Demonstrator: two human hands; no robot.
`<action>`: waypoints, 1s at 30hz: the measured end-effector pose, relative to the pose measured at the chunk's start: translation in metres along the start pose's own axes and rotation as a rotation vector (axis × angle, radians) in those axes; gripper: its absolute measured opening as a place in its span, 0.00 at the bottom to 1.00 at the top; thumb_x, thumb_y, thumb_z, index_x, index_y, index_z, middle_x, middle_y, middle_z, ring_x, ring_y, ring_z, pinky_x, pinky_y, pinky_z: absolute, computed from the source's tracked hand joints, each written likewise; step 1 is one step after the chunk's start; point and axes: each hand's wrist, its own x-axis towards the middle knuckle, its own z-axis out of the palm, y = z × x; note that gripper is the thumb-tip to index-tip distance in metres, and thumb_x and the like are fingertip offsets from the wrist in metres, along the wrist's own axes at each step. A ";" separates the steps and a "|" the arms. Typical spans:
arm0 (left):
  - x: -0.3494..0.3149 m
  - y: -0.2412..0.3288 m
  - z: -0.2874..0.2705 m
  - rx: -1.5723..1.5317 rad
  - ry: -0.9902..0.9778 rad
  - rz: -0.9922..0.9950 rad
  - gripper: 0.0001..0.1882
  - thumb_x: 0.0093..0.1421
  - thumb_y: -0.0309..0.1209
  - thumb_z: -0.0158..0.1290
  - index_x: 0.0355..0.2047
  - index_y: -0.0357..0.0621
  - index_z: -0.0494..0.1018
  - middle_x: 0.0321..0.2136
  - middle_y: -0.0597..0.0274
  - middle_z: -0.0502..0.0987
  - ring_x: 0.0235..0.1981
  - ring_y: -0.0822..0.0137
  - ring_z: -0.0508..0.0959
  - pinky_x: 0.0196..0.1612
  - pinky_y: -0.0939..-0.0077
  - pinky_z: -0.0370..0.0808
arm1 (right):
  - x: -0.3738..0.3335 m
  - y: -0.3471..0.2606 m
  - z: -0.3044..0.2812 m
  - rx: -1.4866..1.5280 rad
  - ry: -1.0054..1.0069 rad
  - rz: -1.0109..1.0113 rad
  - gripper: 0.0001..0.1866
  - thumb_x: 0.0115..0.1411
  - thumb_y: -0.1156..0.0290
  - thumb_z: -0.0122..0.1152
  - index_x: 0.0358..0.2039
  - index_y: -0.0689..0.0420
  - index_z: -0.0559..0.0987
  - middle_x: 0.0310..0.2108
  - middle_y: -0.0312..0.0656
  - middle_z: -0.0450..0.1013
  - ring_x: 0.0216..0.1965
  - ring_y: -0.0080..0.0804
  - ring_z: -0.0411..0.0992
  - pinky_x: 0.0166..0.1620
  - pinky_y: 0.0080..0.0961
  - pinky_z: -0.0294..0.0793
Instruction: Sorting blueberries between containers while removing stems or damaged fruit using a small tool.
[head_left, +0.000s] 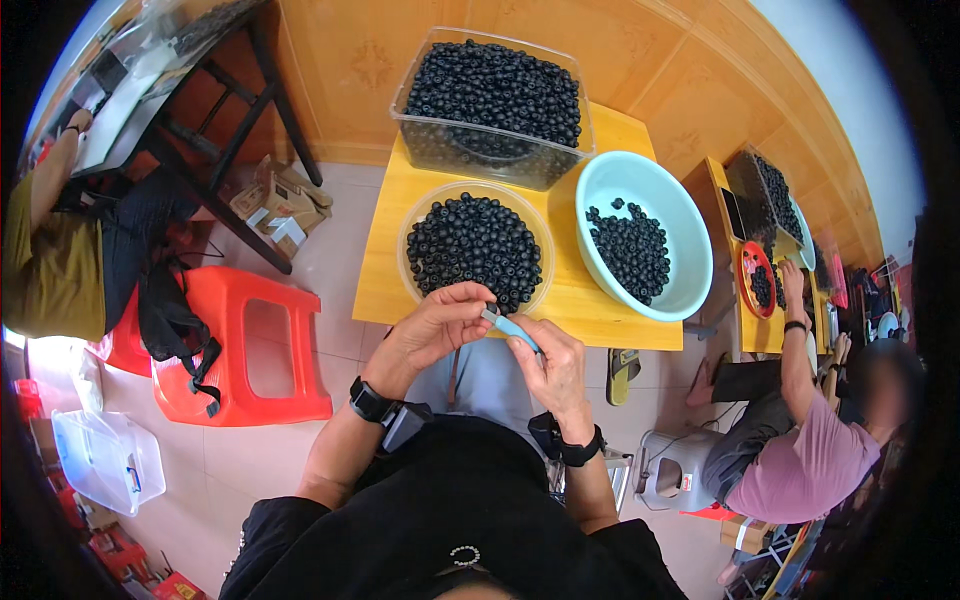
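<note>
Just before the round bowl (405,262), the blue-handled tool (517,332) gripped by right fingers (525,355) could slip on the bead's curve, jabbing the left fingers (462,292) pinching that black bead (491,308).

Bright, even light; curved, black-rimmed edges.

On the table (568,300), a tub (547,238) stands before a bin (425,148), left of a basin (692,258), beads (475,238) in each.

Near me, a yellow wooden table (380,272) is carrying a clear rectangular plastic bin (480,160), a round translucent plastic tub (547,250) and a round pale-blue plastic basin (691,262).
</note>
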 end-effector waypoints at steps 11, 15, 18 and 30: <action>-0.003 0.001 0.004 -0.039 0.014 -0.028 0.06 0.57 0.24 0.52 0.36 0.40 0.71 0.30 0.61 0.76 0.31 0.73 0.78 0.36 0.83 0.77 | 0.000 0.001 -0.001 -0.018 0.013 -0.004 0.10 0.53 0.70 0.59 0.36 0.57 0.78 0.21 0.43 0.71 0.18 0.36 0.70 0.22 0.28 0.68; -0.003 0.003 0.004 -0.018 0.023 -0.036 0.05 0.56 0.24 0.53 0.34 0.40 0.72 0.28 0.61 0.76 0.29 0.73 0.77 0.34 0.83 0.77 | 0.001 0.004 0.001 -0.028 0.023 -0.032 0.10 0.53 0.70 0.59 0.36 0.57 0.78 0.20 0.42 0.71 0.17 0.35 0.70 0.22 0.28 0.67; -0.003 0.005 0.005 -0.024 0.052 -0.002 0.04 0.56 0.24 0.53 0.33 0.40 0.72 0.28 0.61 0.76 0.27 0.73 0.77 0.33 0.83 0.76 | 0.005 0.004 0.004 -0.003 0.048 -0.024 0.09 0.54 0.69 0.59 0.35 0.56 0.78 0.19 0.43 0.70 0.18 0.37 0.70 0.22 0.29 0.68; -0.008 0.000 0.010 -0.012 0.018 -0.075 0.09 0.54 0.25 0.55 0.35 0.43 0.69 0.29 0.65 0.75 0.28 0.73 0.77 0.31 0.84 0.75 | 0.008 0.006 0.002 0.512 -0.024 0.344 0.13 0.51 0.75 0.63 0.39 0.59 0.78 0.19 0.31 0.67 0.18 0.13 0.59 0.23 0.11 0.58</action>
